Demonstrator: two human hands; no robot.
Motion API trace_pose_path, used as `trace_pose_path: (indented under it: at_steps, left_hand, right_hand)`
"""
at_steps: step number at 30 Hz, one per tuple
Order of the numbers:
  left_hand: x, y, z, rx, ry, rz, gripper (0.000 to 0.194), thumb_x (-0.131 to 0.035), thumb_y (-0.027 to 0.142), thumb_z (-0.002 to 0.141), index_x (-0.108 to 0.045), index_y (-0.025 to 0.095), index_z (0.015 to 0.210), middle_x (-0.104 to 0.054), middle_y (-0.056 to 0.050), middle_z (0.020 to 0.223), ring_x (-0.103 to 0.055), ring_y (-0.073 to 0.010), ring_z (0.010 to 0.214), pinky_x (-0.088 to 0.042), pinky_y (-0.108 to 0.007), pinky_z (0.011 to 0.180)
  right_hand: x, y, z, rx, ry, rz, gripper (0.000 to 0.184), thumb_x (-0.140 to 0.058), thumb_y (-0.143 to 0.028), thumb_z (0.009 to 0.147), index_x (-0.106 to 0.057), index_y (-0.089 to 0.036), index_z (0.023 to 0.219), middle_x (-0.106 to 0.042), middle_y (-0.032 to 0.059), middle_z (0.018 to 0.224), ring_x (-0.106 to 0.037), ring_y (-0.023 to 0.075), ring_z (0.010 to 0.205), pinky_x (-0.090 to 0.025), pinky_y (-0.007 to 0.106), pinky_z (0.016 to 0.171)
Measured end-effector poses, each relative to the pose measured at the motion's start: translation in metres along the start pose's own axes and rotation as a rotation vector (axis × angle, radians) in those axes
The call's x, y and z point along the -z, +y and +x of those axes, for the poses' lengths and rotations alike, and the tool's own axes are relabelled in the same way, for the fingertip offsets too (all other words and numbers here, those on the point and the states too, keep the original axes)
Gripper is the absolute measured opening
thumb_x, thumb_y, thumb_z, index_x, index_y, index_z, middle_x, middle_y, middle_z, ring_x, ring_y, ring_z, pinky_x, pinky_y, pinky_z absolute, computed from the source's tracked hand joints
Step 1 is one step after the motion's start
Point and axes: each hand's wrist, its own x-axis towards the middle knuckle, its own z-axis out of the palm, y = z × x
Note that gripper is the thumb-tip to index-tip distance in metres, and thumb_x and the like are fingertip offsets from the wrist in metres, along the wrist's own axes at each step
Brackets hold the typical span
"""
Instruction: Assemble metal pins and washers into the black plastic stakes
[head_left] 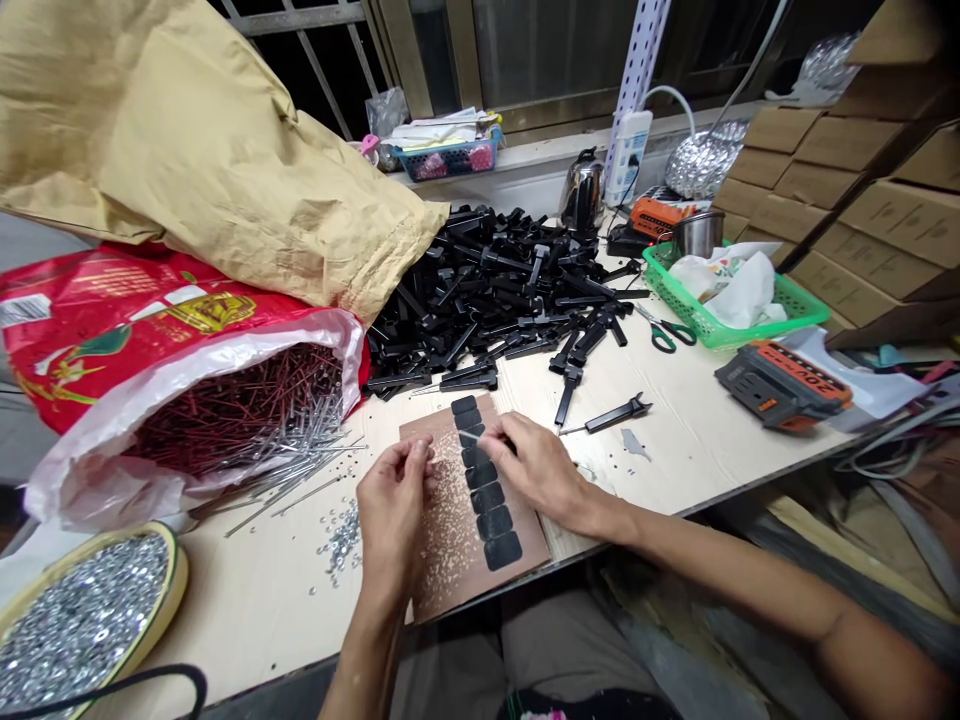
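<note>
Both of my hands are raised over a brown board [450, 575] that carries a row of black pads [495, 523] and many pale specks. My right hand [544, 470] pinches a thin metal rod [469, 435], whose end points left. Facing it, my left hand [391, 495] has thumb and forefinger pressed together; whatever lies between them is too small to make out. Small loose washers [343, 540] are scattered left of the board. To the right of my right hand lies a single black plastic part [611, 414] with a thin rod sticking out of it.
A heap of black plastic parts [495, 280] covers the back. Left are a red bag [150, 300] of metal rods [240, 420] and a bowl [176, 590] of washers. Scissors [667, 335], a green basket [720, 325], a battery pack [780, 385] and stacked boxes [892, 230] stand right.
</note>
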Motion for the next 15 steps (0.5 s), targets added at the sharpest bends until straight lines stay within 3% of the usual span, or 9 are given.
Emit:
trace_pose_path:
  at_steps: [3,5,6,7,10,11,13,15]
  left_hand:
    - [0.006,0.001,-0.001,-0.150,0.014,0.289,0.024,-0.074,0.041,0.064,-0.073,0.019,0.074,-0.064,-0.007,0.077,-0.057,-0.0227,0.076,-0.046,-0.031,0.071]
    - [0.002,0.005,-0.008,-0.212,0.031,0.327,0.023,-0.071,0.042,0.066,-0.074,0.021,0.074,-0.062,-0.007,0.078,-0.057,-0.0239,0.076,-0.047,-0.032,0.071]
    - [-0.002,0.007,-0.013,-0.178,-0.002,0.297,0.026,-0.070,0.045,0.067,-0.074,0.021,0.077,-0.062,-0.007,0.076,-0.057,-0.0234,0.074,-0.047,-0.032,0.067]
    - [-0.008,0.010,-0.019,-0.108,-0.073,0.245,0.030,-0.070,0.047,0.067,-0.073,0.020,0.080,-0.062,-0.006,0.075,-0.057,-0.0227,0.071,-0.047,-0.032,0.064]
    - [-0.026,0.019,-0.036,0.161,-0.364,0.049,0.040,-0.076,0.048,0.061,-0.069,0.017,0.085,-0.064,-0.006,0.070,-0.059,-0.0209,0.062,-0.048,-0.031,0.056]
    - [-0.031,0.022,-0.040,0.218,-0.412,-0.003,0.041,-0.077,0.048,0.060,-0.068,0.017,0.086,-0.064,-0.005,0.070,-0.059,-0.0200,0.060,-0.048,-0.031,0.054]
    - [-0.036,0.026,-0.043,0.290,-0.437,-0.064,0.040,-0.072,0.052,0.065,-0.066,0.021,0.088,-0.064,-0.003,0.066,-0.056,-0.0171,0.051,-0.047,-0.031,0.048]
    - [-0.035,0.027,-0.039,0.287,-0.466,-0.073,0.040,-0.069,0.055,0.064,-0.065,0.029,0.095,-0.061,0.002,0.060,-0.051,-0.0153,0.044,-0.044,-0.029,0.043]
  right_hand:
    - [0.001,0.001,0.014,-0.405,-0.126,0.640,0.024,-0.051,-0.036,0.090,-0.048,-0.017,0.075,-0.047,-0.0052,0.061,-0.043,0.0065,0.048,-0.036,0.019,0.046]
    - [-0.001,-0.002,0.023,-0.602,-0.106,0.946,0.019,-0.057,-0.031,0.085,-0.046,-0.018,0.077,-0.045,-0.0069,0.058,-0.041,0.0050,0.044,-0.036,0.018,0.044]
    - [-0.003,-0.005,0.026,-0.646,-0.049,1.036,0.014,-0.059,-0.026,0.083,-0.048,-0.017,0.082,-0.047,-0.0071,0.058,-0.043,0.0051,0.045,-0.038,0.017,0.045]
    - [-0.006,-0.008,0.029,-0.654,0.027,1.093,0.015,-0.059,-0.021,0.081,-0.050,-0.018,0.091,-0.048,-0.0073,0.058,-0.046,0.0058,0.046,-0.041,0.018,0.047]
    - [-0.014,-0.016,0.034,-0.539,0.230,1.145,0.051,-0.057,-0.012,0.075,-0.042,-0.020,0.123,-0.053,-0.0084,0.060,-0.052,0.0075,0.050,-0.045,0.018,0.053]
    - [-0.015,-0.015,0.036,-0.468,0.260,1.132,0.059,-0.057,-0.011,0.074,-0.039,-0.020,0.129,-0.054,-0.0084,0.062,-0.053,0.0073,0.052,-0.045,0.018,0.054]
    - [-0.013,-0.009,0.042,-0.342,0.230,1.048,0.063,-0.059,-0.010,0.069,-0.044,-0.020,0.129,-0.055,-0.0085,0.064,-0.050,0.0061,0.051,-0.042,0.017,0.052]
    - [-0.004,0.002,0.048,-0.231,0.213,0.901,0.050,-0.062,-0.012,0.070,-0.054,-0.020,0.119,-0.056,-0.0080,0.066,-0.047,0.0052,0.050,-0.038,0.016,0.049]
